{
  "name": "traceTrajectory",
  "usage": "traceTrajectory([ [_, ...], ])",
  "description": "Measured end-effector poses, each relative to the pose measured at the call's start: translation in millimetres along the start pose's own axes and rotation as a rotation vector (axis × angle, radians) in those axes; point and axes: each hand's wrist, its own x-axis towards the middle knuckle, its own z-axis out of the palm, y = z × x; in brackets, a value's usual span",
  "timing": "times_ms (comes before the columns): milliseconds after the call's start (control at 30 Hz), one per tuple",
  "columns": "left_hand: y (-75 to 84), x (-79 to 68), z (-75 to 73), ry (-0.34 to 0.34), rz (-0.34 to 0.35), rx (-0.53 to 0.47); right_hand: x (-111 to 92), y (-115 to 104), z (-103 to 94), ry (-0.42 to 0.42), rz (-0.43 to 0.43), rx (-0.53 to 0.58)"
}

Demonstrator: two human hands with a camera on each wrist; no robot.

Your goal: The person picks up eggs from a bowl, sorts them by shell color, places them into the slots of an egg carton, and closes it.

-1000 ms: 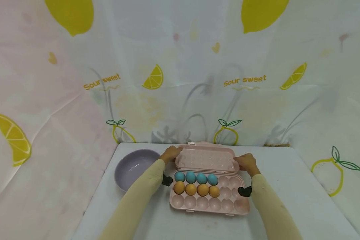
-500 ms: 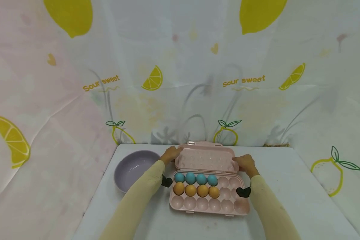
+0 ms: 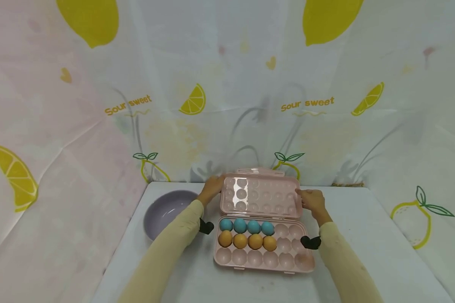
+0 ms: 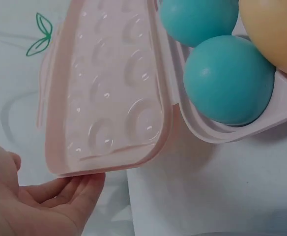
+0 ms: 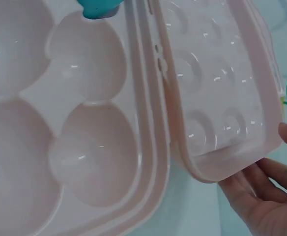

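A pink plastic egg box (image 3: 263, 264) lies on the table, its lid (image 3: 261, 195) tilted up at the back. Blue eggs (image 3: 240, 226) fill part of the back row, and orange eggs (image 3: 255, 242) part of the middle row. My left hand (image 3: 212, 188) is at the lid's left end; in the left wrist view its straight fingers (image 4: 87, 196) touch the lid from underneath, the thumb apart from it. At the other end, my right hand (image 3: 314, 201) holds the lid's corner, fingers (image 5: 246, 189) behind and thumb beside the edge. The lid hides some fingertips.
A purple bowl (image 3: 153, 210) stands left of the egg box, partly hidden by the left sleeve (image 3: 174, 235). The white table (image 3: 349, 244) ends at a lemon-print cloth (image 3: 242, 126) hanging behind.
The lid has risen from lying back to a steeper tilt, its far edge moving up. Both hands have moved with it. The eggs and the bowl stay in place.
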Motion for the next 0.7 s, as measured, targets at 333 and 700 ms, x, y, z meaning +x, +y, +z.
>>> traceTrajectory([
  [333, 14.5, -4.4, -11.9, 0.072, 0.035, -0.014, -7, -24, -6.5, 0.058, -0.048, 0.125],
  [700, 31.7, -14.6, -30.7, 0.026, 0.233, 0.037, -23, -38, -22.9, 0.126, -0.182, 0.085],
])
